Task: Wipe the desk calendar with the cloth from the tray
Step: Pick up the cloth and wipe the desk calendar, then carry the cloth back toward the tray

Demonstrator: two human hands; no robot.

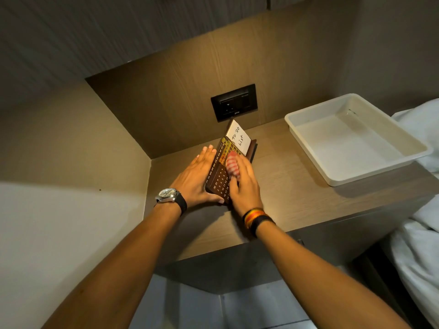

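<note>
A dark brown desk calendar (219, 173) with yellow month and date markings lies on the wooden shelf, a white "To Do List" note (238, 136) at its far end. My left hand (193, 180) lies flat against its left side, thumb wrapped under the near edge, holding it steady. My right hand (244, 184) presses a red-and-white checked cloth (231, 166) onto the calendar's face. The cloth is bunched under my fingers and partly hidden. The white tray (306, 138) sits to the right with nothing in it.
A black wall socket (234, 102) sits on the back panel just behind the calendar. A side wall closes the shelf (285, 195) on the left. White bedding (418, 248) lies at the right edge, beside and below the tray.
</note>
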